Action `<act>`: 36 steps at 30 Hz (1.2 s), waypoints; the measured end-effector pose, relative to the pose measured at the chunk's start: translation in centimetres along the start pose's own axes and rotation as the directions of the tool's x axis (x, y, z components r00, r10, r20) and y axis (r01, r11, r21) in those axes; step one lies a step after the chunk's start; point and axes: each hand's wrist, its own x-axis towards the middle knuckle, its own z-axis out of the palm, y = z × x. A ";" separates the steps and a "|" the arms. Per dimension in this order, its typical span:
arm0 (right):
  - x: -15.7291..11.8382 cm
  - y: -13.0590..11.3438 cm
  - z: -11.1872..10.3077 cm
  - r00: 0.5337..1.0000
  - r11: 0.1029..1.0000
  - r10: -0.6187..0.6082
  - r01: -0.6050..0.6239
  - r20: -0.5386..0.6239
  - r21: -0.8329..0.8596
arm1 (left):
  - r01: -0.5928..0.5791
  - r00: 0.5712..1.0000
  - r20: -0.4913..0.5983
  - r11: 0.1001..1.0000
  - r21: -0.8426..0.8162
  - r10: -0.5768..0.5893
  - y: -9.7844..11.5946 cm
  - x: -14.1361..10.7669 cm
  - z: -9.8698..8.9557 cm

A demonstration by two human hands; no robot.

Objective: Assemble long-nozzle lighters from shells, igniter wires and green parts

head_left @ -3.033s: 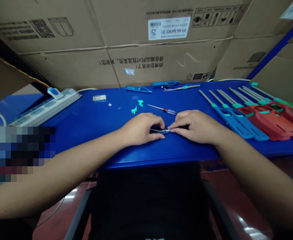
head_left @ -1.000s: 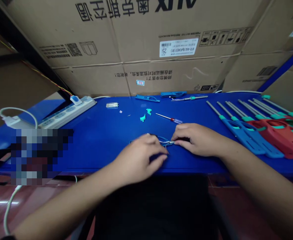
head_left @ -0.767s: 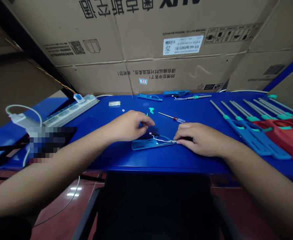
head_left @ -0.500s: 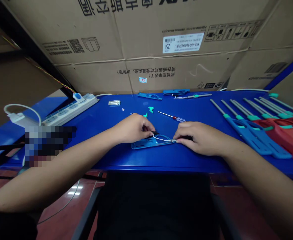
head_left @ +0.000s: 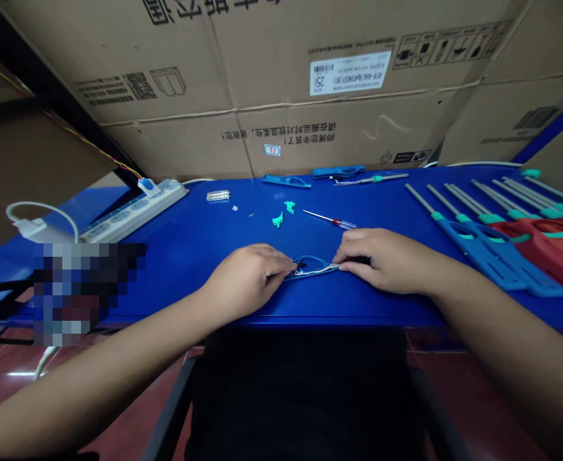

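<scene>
A blue lighter shell half lies on the blue table between my hands, its left part hidden under my left hand. Those fingers are pressed together on the shell, right beside a small black igniter part. White wire runs from there along the shell to its narrow right end. My right hand pinches that end between thumb and forefinger. Behind the hands are a green trigger, another small green piece and a screwdriver with a clear and red handle.
Finished-looking blue lighters and red lighters lie at the right. At the back are another blue shell, a metal rod with wires and a clear fuel tank. A power strip stands left; cardboard walls the back.
My left hand has moved down and left, from pinching by the black part to covering the shell's handle. The green trigger is now uncovered. My right hand keeps its pinch.
</scene>
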 end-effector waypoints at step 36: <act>0.0 0.1 0.3 1.000 0.999 -0.027 0.027 0.001 0.040 | 0.416 0.909 0.029 0.901 -0.124 -0.416 1.5 0.2 0.8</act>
